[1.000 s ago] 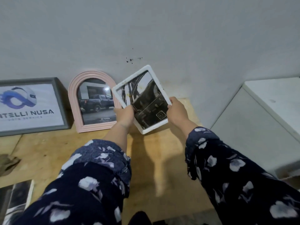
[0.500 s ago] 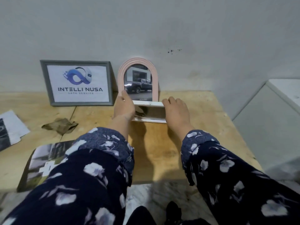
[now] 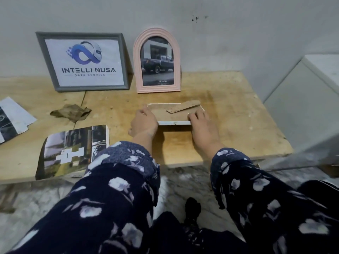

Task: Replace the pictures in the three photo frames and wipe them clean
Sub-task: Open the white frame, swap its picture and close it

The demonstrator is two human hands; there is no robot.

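White-edged photo frame (image 3: 174,114) lies face down on the wooden tabletop (image 3: 229,110), at six o'clock from the pink arched frame (image 3: 157,60); left hand (image 3: 144,122) and right hand (image 3: 202,125) grip its near corners, fingers curled over. Light, stiff, probably glazed and fragile: best held by the edges, clear of its loose-looking stand (image 3: 183,108)

Face-down frame (image 3: 174,114) on table (image 3: 229,125) – before arched frame (image 3: 157,61); logo frame (image 3: 83,61) left of that.
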